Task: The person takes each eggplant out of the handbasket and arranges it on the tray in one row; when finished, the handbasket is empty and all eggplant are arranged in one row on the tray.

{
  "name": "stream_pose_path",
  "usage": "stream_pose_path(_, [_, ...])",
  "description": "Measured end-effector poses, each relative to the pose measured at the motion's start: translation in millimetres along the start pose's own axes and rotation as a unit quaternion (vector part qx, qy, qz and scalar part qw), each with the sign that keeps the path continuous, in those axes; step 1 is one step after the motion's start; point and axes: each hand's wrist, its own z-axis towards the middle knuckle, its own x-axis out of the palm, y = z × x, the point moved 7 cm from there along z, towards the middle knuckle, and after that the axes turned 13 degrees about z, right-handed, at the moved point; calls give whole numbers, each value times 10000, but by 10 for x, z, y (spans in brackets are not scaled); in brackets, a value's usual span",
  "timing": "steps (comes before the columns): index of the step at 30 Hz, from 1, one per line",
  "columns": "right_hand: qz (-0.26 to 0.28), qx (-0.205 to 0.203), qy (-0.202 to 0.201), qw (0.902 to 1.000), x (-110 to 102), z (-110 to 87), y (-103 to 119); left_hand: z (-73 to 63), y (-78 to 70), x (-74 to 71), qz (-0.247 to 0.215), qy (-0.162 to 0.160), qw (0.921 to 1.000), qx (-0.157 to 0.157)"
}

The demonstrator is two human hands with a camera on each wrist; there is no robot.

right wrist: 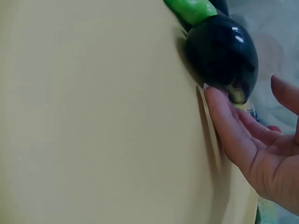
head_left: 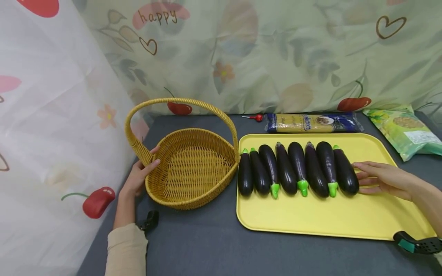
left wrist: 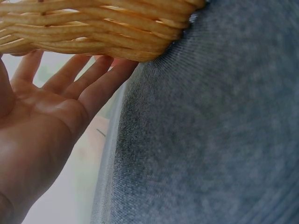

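A wicker basket (head_left: 197, 172) with a tall arched handle stands at the left of the table, its inside bare. My left hand (head_left: 137, 179) holds its left side by the handle's foot, thumb over the rim and fingers along the outer wall. On a yellow tray (head_left: 293, 218) several dark eggplants (head_left: 298, 165) lie side by side in a row, some with green stem ends toward me and others away. My right hand (head_left: 383, 178) is beside the rightmost eggplant (head_left: 346, 172), its extended fingertips right at the eggplant's side. In the right wrist view the fingers (right wrist: 229, 126) reach along that eggplant's rounded end.
Behind the tray lie a pack of spaghetti (head_left: 310, 122) and a red lollipop (head_left: 258, 117). A green and yellow bag (head_left: 407, 130) sits at the back right. Printed cloth (head_left: 262, 69) hangs behind and to the left of the grey table (head_left: 207, 245).
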Motion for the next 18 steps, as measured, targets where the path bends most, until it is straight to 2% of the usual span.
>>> stream_pose_path(5, [458, 176, 313, 9983, -30, 23, -73, -13, 58, -15, 53, 11, 10000, -43])
stream_pose_path(12, [1267, 410, 780, 9880, -99, 0, -49, 13, 82, -42, 74, 46, 9999, 95])
stream_pose_path(14, [1580, 355, 1209, 9794, -95, -25, -18, 14, 70, -56, 161, 115, 9996, 195])
stream_pose_path(15, [1783, 326, 1521, 9716, -82, -44, 3, 13, 55, -61, 137, 179, 9994, 280])
stream_pose_path(18, [2451, 157, 2332, 9409, -71, -116, 93, -1, -41, -105, -195, 428, 9957, 804])
